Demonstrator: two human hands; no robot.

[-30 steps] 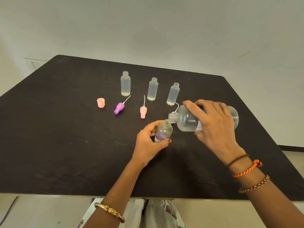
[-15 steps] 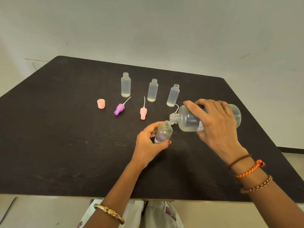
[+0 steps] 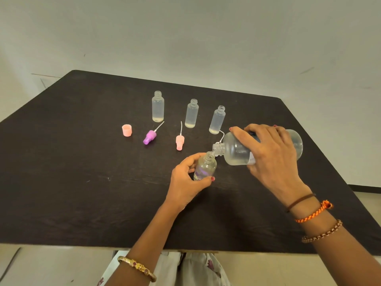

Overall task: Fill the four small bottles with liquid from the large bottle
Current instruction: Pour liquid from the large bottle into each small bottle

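The right hand (image 3: 272, 159) gripped the large bottle (image 3: 237, 150), tipped sideways right of centre, its mouth at the neck of a small bottle (image 3: 205, 167). The left hand (image 3: 186, 180) curled round that small bottle at centre frame. Three uncapped small bottles (image 3: 191, 113) stood above on the table (image 3: 61, 162).

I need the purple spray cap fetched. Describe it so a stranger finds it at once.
On the dark table, look in front of the three standing small bottles. The purple spray cap lies on its side between two pink caps, the only purple one.
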